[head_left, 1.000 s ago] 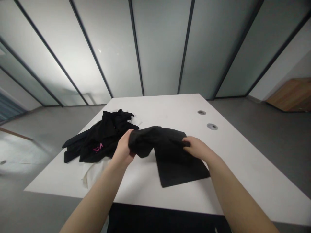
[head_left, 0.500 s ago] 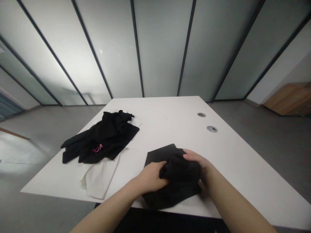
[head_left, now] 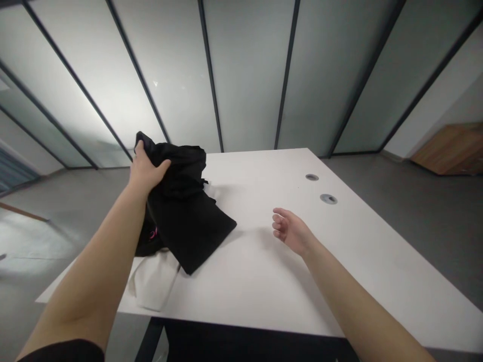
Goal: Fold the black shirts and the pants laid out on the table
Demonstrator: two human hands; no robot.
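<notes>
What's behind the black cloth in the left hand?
Peeking out behind the black cloth: dark clothing with a pink mark, and white fabric. The rest is hidden.

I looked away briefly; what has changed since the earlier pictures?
The left hand has carried the black garment leftward and away, over the dark pile. The right hand has let go and now hovers with nothing in it above the table. The white cloth stayed put.

Pink lettering [head_left: 153, 233] is partly blocked by the floppy black cloth [head_left: 190, 218], can't really be read. Some fingers of the bare left hand [head_left: 145, 171] are kinda lost behind it too. Black fabric sleeve [head_left: 68, 350]'s chopped off by the bottom edge, brown wooden panel [head_left: 449, 149] by the right one.
</notes>
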